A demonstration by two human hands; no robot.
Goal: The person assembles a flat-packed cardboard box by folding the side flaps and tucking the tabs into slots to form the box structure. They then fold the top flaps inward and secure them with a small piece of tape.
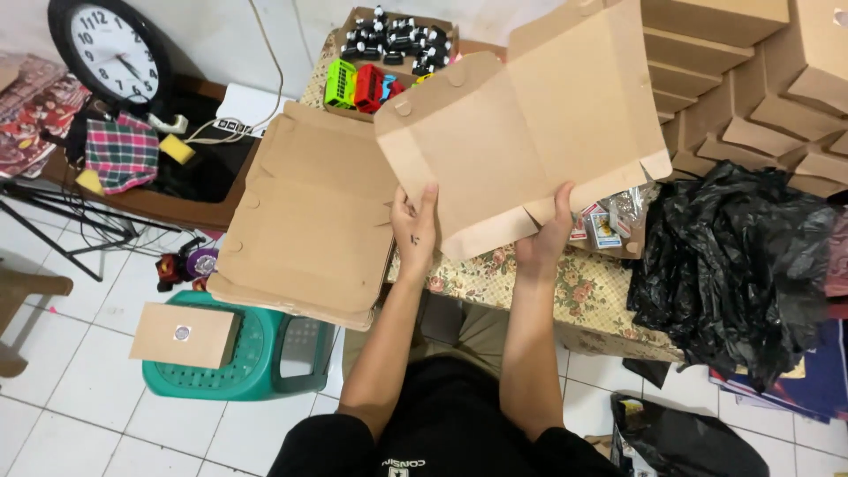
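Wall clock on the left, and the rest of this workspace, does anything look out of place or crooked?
Yes. The wall clock is not hung; it leans against the wall on a dark side table among cloths. A stack of flat cardboard sheets overhangs the table edge above a green stool. The held cardboard sheet looks undamaged.

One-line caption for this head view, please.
Both hands, left and right, hold a flat unfolded cardboard box blank above a floral-covered table.

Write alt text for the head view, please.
Both hands, left hand and right hand, hold up a flat unfolded cardboard box blank over a floral-covered table. A stack of flat blanks lies to the left; folded boxes and a black plastic bag sit at right.
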